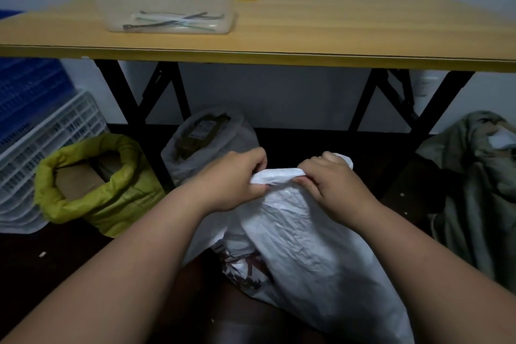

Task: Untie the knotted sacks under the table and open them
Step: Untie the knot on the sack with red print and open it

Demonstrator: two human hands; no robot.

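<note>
- Head view: white sack [301, 234] on the floor at 6 o'clock, in front of the table [307, 36]; left hand [237, 179] and right hand [332, 184] each pinch its bunched top edge, fingers curled round the fabric, hands near each other.
- Yellow sack [111, 204] at 9 o'clock, mouth open; grey sack [206, 142] at 12 o'clock under the table, open too; green cloth [474, 190] at 3 o'clock.
- Clear tub [170, 5] on the table at 11 o'clock.

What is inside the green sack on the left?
The green sack stands open with its rim rolled down. Inside shows a flat brown piece, like cardboard, with something darker behind it. Whatever lies lower down is hidden by the sack's wall.
</note>
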